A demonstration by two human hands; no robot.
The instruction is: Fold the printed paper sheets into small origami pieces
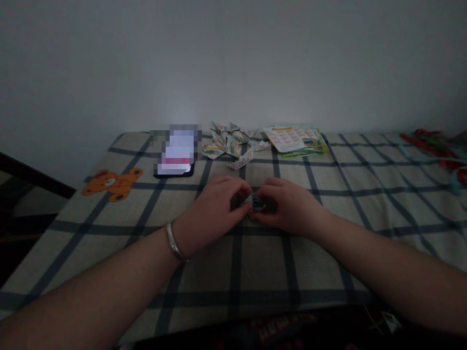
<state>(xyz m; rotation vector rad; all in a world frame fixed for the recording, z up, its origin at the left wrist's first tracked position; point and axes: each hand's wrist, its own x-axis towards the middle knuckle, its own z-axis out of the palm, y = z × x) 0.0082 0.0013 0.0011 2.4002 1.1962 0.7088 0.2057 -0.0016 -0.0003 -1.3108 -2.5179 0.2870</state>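
Observation:
My left hand [213, 206] and my right hand [286, 204] meet at the middle of a checked cloth [255, 257]. Both have their fingers curled and pinched on a small folded piece of printed paper [257, 201] held between them, just above the cloth. Most of the paper is hidden by the fingers. A silver bracelet [174, 243] circles my left wrist.
Behind my hands lies a heap of several folded paper pieces [233, 143], a stack of printed sheets [295, 140] to its right and a lit phone [177, 153] to its left. A bear print [113, 183] marks the cloth's left side. Red and green items [438, 146] lie far right.

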